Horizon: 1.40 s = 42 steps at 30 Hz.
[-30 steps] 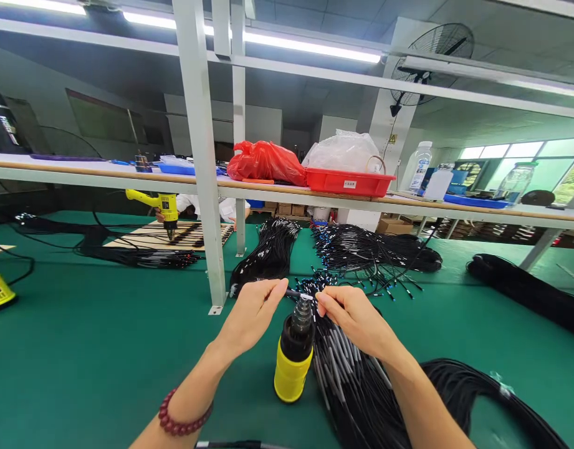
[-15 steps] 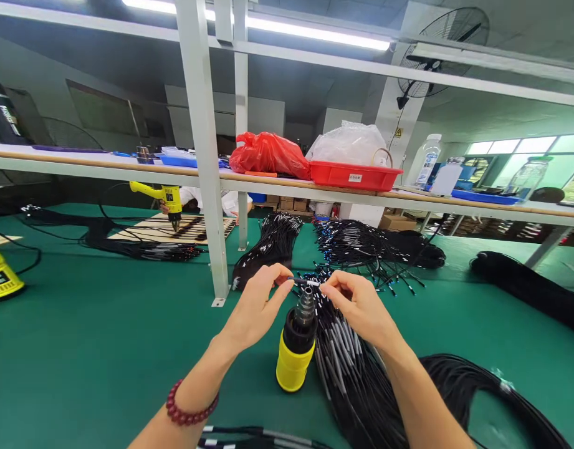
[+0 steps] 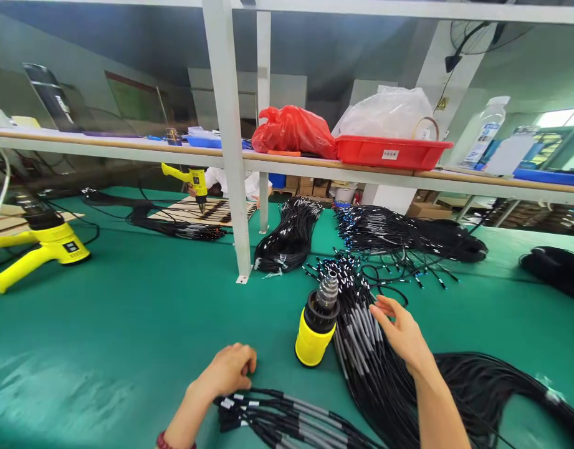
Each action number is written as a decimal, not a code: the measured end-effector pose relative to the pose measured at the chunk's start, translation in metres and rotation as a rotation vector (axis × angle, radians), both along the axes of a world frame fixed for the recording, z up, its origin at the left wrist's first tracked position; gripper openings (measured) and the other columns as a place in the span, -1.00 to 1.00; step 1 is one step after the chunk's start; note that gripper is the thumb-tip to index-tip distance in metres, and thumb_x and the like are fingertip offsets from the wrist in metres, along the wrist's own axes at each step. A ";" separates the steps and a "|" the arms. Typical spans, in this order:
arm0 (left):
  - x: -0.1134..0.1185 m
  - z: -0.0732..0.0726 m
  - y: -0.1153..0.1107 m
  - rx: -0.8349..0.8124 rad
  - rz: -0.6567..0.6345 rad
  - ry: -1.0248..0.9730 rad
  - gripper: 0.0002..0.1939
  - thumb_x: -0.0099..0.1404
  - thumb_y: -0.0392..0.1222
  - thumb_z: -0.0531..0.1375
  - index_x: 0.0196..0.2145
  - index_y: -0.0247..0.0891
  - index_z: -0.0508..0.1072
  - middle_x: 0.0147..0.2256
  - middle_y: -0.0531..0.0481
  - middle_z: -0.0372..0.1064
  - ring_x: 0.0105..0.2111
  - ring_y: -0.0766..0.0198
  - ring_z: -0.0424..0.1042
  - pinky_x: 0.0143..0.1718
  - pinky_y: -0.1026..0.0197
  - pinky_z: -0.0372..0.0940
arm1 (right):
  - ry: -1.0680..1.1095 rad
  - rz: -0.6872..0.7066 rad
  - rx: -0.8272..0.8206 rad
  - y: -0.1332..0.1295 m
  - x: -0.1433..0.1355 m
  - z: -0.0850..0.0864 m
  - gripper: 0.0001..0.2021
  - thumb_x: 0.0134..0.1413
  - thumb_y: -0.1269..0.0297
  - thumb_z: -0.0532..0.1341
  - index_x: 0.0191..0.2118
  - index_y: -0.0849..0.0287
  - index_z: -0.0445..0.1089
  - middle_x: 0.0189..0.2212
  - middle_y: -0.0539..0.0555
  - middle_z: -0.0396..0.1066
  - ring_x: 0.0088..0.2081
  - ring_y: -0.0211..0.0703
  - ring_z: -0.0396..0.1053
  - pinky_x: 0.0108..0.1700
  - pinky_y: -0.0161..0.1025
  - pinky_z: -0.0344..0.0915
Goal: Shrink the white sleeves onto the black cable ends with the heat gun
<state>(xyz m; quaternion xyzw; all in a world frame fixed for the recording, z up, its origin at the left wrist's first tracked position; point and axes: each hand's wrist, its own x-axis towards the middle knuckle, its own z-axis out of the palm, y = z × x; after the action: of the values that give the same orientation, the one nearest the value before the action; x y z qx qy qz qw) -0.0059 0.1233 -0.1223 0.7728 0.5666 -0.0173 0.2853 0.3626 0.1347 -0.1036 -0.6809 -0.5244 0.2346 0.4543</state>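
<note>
My left hand [image 3: 231, 369] is low at the centre left, fingers curled down and thumb slightly apart, beside the white-marked ends of a small black cable bundle [image 3: 310, 415]. Nothing shows between its fingertips. Farther right, my right hand [image 3: 397, 329] is over the edge of a large black cable bundle with grey sleeves [image 3: 361, 327]. Its thumb and fingers are parted, with no held item visible. Between the hands stands a yellow heat gun [image 3: 315, 337], its metal nozzle [image 3: 328, 292] pointing up.
A white post [image 3: 237, 212] rises from the green table [image 3: 165, 330]. More cable bundles [image 3: 289, 240] lie behind. Another yellow heat gun [image 3: 57, 243] is at left. A shelf above holds a red tray [image 3: 392, 153]. Beyond it, a person's hand [image 3: 192, 191] holds a yellow heat gun [image 3: 199, 182].
My left hand has moved down to the small bundle and my right hand has moved right and down. The short black piece with a white section is no longer between them. The view has shifted.
</note>
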 end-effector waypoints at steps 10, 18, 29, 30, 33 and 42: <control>-0.033 -0.018 -0.010 0.088 -0.069 -0.040 -0.88 0.26 -0.17 0.09 -0.41 -0.21 0.36 -0.34 0.03 0.39 -0.28 0.21 0.32 -0.20 0.22 0.18 | 0.116 0.021 0.080 -0.020 -0.005 0.008 -0.48 0.00 -0.08 0.20 -0.06 0.27 0.40 -0.05 0.29 0.43 -0.03 0.12 0.37 0.01 0.04 0.29; -0.018 0.100 -0.005 0.229 -0.231 -0.173 -0.71 0.45 0.02 -0.05 -0.31 -0.14 0.34 -0.28 0.07 0.36 -0.29 0.27 0.32 -0.22 0.30 0.20 | 0.120 0.026 0.254 -0.048 -0.024 0.081 -0.71 0.13 0.03 0.22 -0.20 0.15 0.45 -0.21 0.12 0.49 -0.14 -0.02 0.40 -0.07 -0.13 0.33; 0.085 0.203 -0.007 0.698 -0.458 -0.237 -0.66 0.48 -0.05 -0.11 -0.37 -0.16 0.33 -0.41 0.07 0.32 -0.38 0.22 0.26 -0.31 0.18 0.12 | -0.039 0.691 0.113 -0.070 -0.088 0.162 -0.81 0.39 0.20 -0.01 -0.16 0.10 0.31 -0.39 -0.05 0.36 -0.35 -0.25 0.30 -0.27 -0.34 0.25; 0.087 0.203 -0.004 0.704 -0.447 -0.241 -0.66 0.47 -0.04 -0.11 -0.37 -0.15 0.33 -0.41 0.07 0.32 -0.38 0.22 0.26 -0.30 0.17 0.12 | -0.038 0.664 0.136 -0.065 -0.087 0.162 -0.80 0.39 0.20 0.00 -0.23 0.12 0.29 -0.44 -0.07 0.31 -0.40 -0.26 0.24 -0.33 -0.35 0.21; 0.087 0.199 0.004 0.708 -0.373 -0.263 -0.66 0.46 -0.01 -0.13 -0.32 -0.14 0.34 -0.37 0.06 0.35 -0.34 0.19 0.28 -0.25 0.14 0.12 | -0.082 0.564 0.210 -0.048 -0.082 0.161 -0.76 0.34 0.20 0.05 -0.37 0.14 0.23 -0.49 -0.07 0.22 -0.45 -0.27 0.12 -0.40 -0.34 0.10; 0.086 0.185 0.022 0.572 -0.199 -0.382 -0.59 0.44 0.05 -0.11 -0.49 -0.20 0.20 -0.51 0.10 0.18 -0.48 0.27 0.13 -0.45 0.21 0.02 | -0.148 0.511 0.227 -0.024 -0.074 0.157 -0.78 0.27 0.27 0.08 -0.43 0.15 0.23 -0.51 -0.08 0.23 -0.46 -0.26 0.12 -0.44 -0.33 0.05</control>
<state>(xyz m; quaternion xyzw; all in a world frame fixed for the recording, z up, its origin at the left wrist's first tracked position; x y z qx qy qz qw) 0.0801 0.1457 0.0629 0.8621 0.4068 0.2592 0.1553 0.2890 0.1108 0.0531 -0.4868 -0.7336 0.2307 0.4144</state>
